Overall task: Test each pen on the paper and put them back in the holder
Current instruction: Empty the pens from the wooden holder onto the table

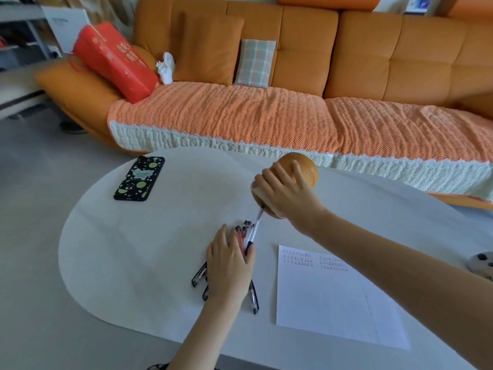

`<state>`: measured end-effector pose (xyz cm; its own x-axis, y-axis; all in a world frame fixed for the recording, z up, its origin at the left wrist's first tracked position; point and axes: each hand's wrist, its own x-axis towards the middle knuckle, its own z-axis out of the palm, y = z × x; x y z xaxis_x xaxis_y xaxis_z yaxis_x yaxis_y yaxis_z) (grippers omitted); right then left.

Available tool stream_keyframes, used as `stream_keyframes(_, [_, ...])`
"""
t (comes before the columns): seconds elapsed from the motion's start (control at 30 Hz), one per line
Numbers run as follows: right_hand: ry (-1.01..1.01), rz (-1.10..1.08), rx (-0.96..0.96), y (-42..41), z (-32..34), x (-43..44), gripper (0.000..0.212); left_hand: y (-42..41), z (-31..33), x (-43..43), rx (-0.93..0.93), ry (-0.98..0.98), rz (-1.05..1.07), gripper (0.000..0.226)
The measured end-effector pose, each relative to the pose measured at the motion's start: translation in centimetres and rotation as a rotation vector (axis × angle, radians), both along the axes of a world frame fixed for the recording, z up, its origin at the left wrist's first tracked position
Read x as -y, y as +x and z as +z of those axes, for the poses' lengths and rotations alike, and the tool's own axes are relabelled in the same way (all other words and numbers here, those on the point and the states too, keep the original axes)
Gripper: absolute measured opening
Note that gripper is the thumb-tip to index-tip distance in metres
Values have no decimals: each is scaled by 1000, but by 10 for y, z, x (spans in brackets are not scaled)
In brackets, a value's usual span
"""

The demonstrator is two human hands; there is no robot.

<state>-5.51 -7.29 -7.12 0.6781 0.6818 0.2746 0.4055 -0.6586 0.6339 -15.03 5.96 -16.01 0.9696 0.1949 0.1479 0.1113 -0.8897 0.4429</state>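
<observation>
My right hand (286, 194) grips the round wooden pen holder (306, 168), tipped over with its mouth pointing down toward me. One pen (258, 218) hangs halfway out of that mouth. Several pens (246, 233) lie in a loose bundle on the white table (120, 249). My left hand (229, 265) rests flat over them, fingers spread, covering their middles; pen ends stick out below the palm. The sheet of paper (333, 300) lies to the right of the pens, with rows of small writing along its top.
A phone in a black spotted case (140, 178) lies at the table's far left. An orange sofa (293, 76) with a knitted cover runs behind the table. A red bag (114, 60) leans on its left arm. A small spotted object (481, 263) sits at the right edge.
</observation>
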Motion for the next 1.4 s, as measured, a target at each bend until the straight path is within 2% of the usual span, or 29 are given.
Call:
stream_keyframes(0.1, [150, -103, -107, 7, 10, 16, 76, 1, -4, -3, -16, 14, -4, 56])
stream_keyframes(0.2, [441, -177, -266, 8, 17, 33, 95, 5, -8, -4, 27, 62, 7, 59])
stream_keyframes(0.33, [859, -286, -395, 8, 20, 54, 99, 11, -10, -7, 54, 44, 54, 60])
stream_keyframes(0.4, [1080, -338, -474, 8, 21, 63, 97, 14, -10, -11, 28, 47, 53, 68])
stream_keyframes(0.47, [1215, -384, -564, 8, 20, 69, 101, 17, -9, -13, 13, 47, 44, 77])
stream_keyframes(0.6, [1296, -401, -671, 3, 14, 74, 104, 17, -3, -13, 17, 13, 33, 91])
stream_keyframes(0.77, [1431, -430, -728, 0, 4, 79, 101, 9, 3, -15, 33, -24, -4, 89])
stream_keyframes(0.87, [1452, -436, -752, -1, 3, 81, 99, 2, 8, -14, 71, -65, -17, 75])
stream_keyframes(1.03, [1529, -482, -830, -4, -2, 85, 102, -14, 9, -7, 155, -48, -45, 35])
stream_keyframes(1.13, [1537, -485, -865, -7, -4, 87, 109, -25, 9, -2, 144, -17, -70, 29])
stream_keyframes(1.23, [1478, -511, -879, -13, -5, 89, 125, -33, 12, 2, 108, 69, -97, 25])
stream_keyframes(1.3, [1500, -520, -842, -20, -6, 90, 130, -37, 16, 5, 63, 143, -91, 22])
stream_keyframes(1.4, [1481, -449, -602, -37, -11, 92, 115, -40, 22, 8, -7, 248, -81, 28])
